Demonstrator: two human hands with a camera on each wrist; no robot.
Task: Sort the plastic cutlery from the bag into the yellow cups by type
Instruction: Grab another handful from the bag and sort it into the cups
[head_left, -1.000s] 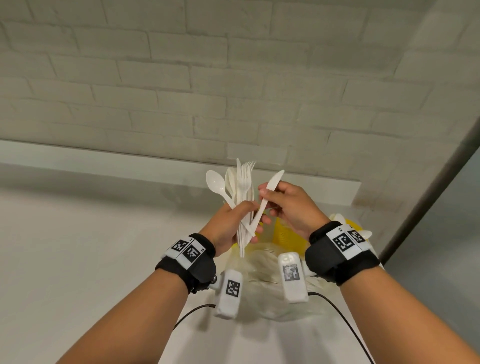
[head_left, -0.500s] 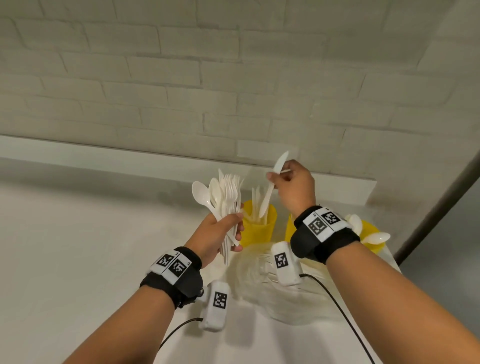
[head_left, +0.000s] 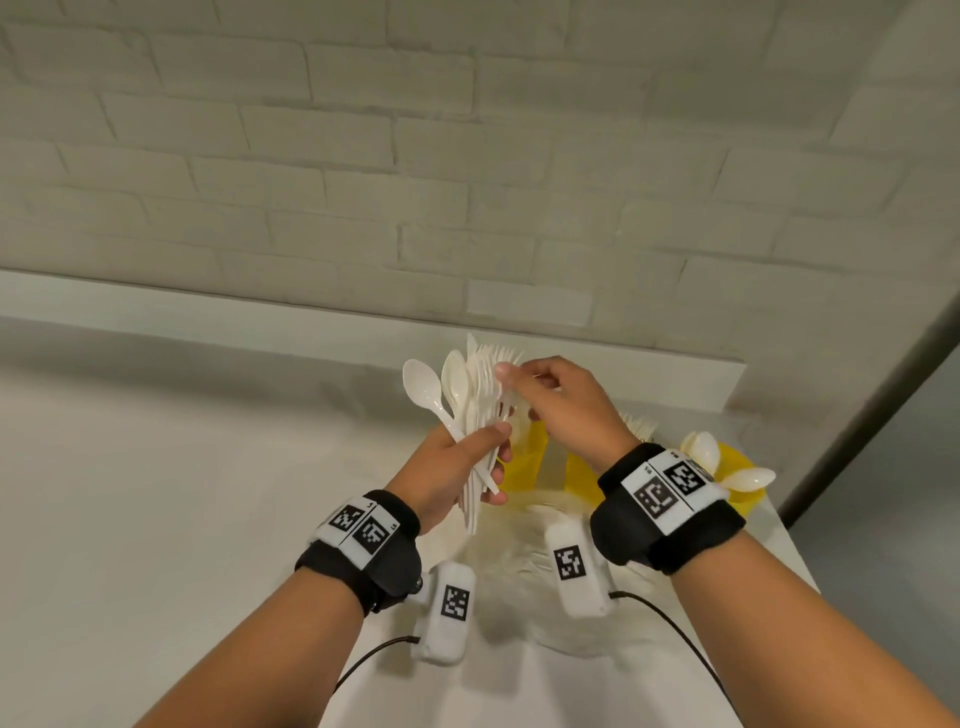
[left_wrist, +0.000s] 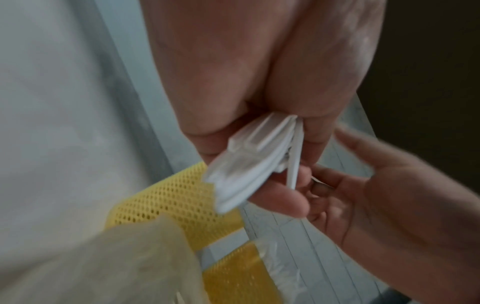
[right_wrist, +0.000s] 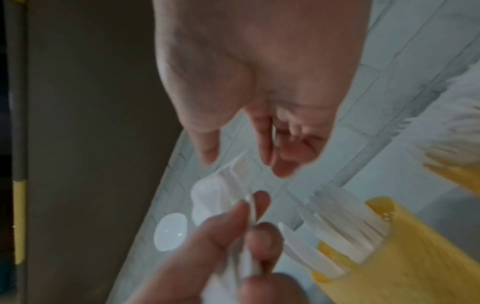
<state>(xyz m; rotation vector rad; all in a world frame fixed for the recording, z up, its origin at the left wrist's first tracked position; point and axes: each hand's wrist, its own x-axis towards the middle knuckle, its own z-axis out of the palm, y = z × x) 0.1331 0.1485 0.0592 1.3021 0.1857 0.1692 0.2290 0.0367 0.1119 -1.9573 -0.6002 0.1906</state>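
Item 1: my left hand, raised above the table, fingers and thumb wrapped round the handles of a bunch of white cutlery. The bunch stands upright and fans out at the top: 2 spoon bowls on its left side, fork tines on its right. The handle ends stick out below my palm.

Item 2: my right hand, just beside the bunch, thumb and fingertips closing on the tines of a fork at the bunch's right edge. Blur hides whether they have pinched it; I cannot tell.

Item 3: a clear plastic bag, crumpled on the table below both wrists.

Item 4: 3 yellow cups on the table behind the bag. The left cup holds knives, seen in the right wrist view. The middle cup, largely hidden by my right wrist, has forks rising above it. The right cup holds spoons, bowls upward.
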